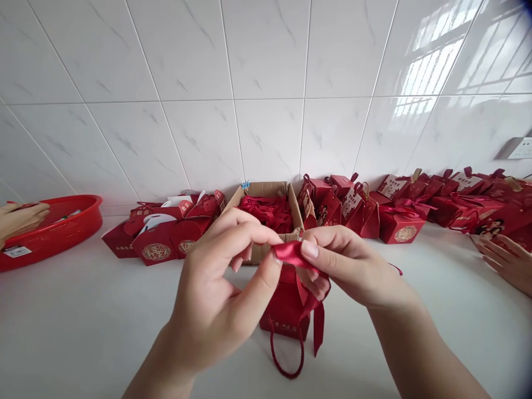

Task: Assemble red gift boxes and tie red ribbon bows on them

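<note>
Pinched between the thumb and forefinger of my left hand (pixel 226 277) is one end of a red satin ribbon (pixel 291 255). My right hand (pixel 347 263) grips the same ribbon a little further right, its thumb pressed on top. Below both hands stands a small red gift box (pixel 282 310) with a twisted cord handle (pixel 286 374) hanging down its near side. A ribbon tail (pixel 318 327) drops along the box's right side. My fingers partly hide the top of the box.
Behind my hands, a cardboard box (pixel 297 213) holds red ribbons. Red gift boxes (pixel 155 241) stand left, with more (pixel 403 224) along the wall right. A red plastic basket (pixel 83 221) is far left, another person's hand (pixel 25 219) over it. Another hand (pixel 505 260) rests far right.
</note>
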Tool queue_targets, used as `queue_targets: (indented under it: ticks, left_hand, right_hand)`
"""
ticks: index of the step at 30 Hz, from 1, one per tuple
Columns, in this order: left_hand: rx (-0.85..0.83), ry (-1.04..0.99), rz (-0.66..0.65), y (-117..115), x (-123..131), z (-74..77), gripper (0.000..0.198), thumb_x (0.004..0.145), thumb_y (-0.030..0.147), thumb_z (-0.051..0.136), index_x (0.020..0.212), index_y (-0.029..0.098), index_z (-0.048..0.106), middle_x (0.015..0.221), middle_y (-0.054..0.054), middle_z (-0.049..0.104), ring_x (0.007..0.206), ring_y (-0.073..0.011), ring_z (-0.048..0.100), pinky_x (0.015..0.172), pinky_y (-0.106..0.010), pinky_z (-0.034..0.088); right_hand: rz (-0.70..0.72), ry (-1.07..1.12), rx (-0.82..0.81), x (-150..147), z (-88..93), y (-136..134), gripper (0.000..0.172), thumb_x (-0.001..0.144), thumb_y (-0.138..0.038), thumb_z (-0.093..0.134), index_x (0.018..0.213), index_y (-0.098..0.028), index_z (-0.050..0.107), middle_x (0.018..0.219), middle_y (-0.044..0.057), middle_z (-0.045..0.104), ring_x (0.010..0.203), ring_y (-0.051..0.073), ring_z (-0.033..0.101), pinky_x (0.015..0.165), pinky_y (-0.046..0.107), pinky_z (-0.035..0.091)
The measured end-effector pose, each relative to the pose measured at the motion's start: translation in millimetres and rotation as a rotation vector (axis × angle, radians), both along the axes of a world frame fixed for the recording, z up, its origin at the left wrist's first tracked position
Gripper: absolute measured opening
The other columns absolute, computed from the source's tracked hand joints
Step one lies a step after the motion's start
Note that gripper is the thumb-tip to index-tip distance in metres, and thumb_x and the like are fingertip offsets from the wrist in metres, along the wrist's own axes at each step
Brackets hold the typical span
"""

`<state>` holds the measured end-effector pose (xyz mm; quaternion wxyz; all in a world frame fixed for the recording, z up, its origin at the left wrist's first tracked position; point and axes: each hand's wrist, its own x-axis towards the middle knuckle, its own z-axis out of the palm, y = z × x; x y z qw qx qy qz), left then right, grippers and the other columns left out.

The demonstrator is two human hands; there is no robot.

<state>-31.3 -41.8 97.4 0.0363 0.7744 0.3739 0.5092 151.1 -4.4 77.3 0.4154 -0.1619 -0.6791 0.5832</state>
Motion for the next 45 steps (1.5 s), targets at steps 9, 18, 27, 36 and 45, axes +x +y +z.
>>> queue_targets:
  ticks: [9, 18, 27, 36, 45]
  left_hand:
    - [-0.309, 0.360, 0.246, 15.6, -21.2, -3.7, 0.018, 0.086, 0.043, 0.055, 0.088, 0.026, 0.056, 0.078, 0.002, 0.055, 0.061, -0.0121, 0.047, 0.055, -0.026, 0.038]
    - [-0.780, 0.732, 0.176, 31.4, -23.5, -46.4, 0.034, 0.082, 0.053, 0.053, 0.069, 0.021, 0.048, 0.065, 0.001, 0.058, 0.058, -0.0158, 0.049, 0.051, -0.026, 0.028]
    - [-0.993, 0.009, -0.138, 41.2, -55.1, -101.6, 0.036, 0.092, 0.041, 0.035, 0.068, 0.017, 0.050, 0.063, -0.002, 0.057, 0.061, -0.0149, 0.050, 0.061, -0.027, 0.040]
    - [-1.024, -0.101, -0.252, 31.3, -49.5, -104.1, 0.030, 0.091, 0.034, 0.041, 0.074, 0.015, 0.057, 0.067, -0.003, 0.060, 0.065, -0.0146, 0.056, 0.064, -0.026, 0.043]
    - [-1.034, -0.092, -0.314, 23.6, -47.8, -104.7, 0.029, 0.091, 0.034, 0.045, 0.075, 0.014, 0.060, 0.070, -0.003, 0.061, 0.067, -0.0160, 0.059, 0.065, -0.027, 0.045]
  right_hand:
    - [-1.050, -0.113, 0.147, 81.0, 14.3, 22.7, 0.026, 0.083, -0.043, 0.064, 0.071, -0.019, 0.062, 0.063, 0.001, 0.055, 0.056, 0.011, 0.049, 0.049, 0.025, 0.037]
    - [-1.152, -0.056, 0.139, 95.8, 21.5, 4.1, 0.025, 0.078, -0.044, 0.068, 0.079, -0.019, 0.066, 0.063, 0.001, 0.056, 0.050, 0.010, 0.046, 0.041, 0.023, 0.031]
    - [-0.295, -0.660, 0.194, 4.9, -15.1, 39.1, 0.038, 0.086, -0.046, 0.051, 0.060, -0.018, 0.048, 0.056, -0.004, 0.040, 0.050, 0.008, 0.034, 0.046, 0.023, 0.027]
    - [-0.128, -0.846, 0.181, -30.4, -48.1, 45.8, 0.042, 0.088, -0.049, 0.044, 0.059, -0.019, 0.038, 0.056, -0.003, 0.039, 0.050, 0.009, 0.034, 0.042, 0.024, 0.025]
    - [-0.023, -0.830, 0.157, -30.3, -51.4, 50.2, 0.036, 0.088, -0.045, 0.047, 0.064, -0.019, 0.042, 0.060, -0.004, 0.041, 0.054, 0.009, 0.036, 0.045, 0.023, 0.028]
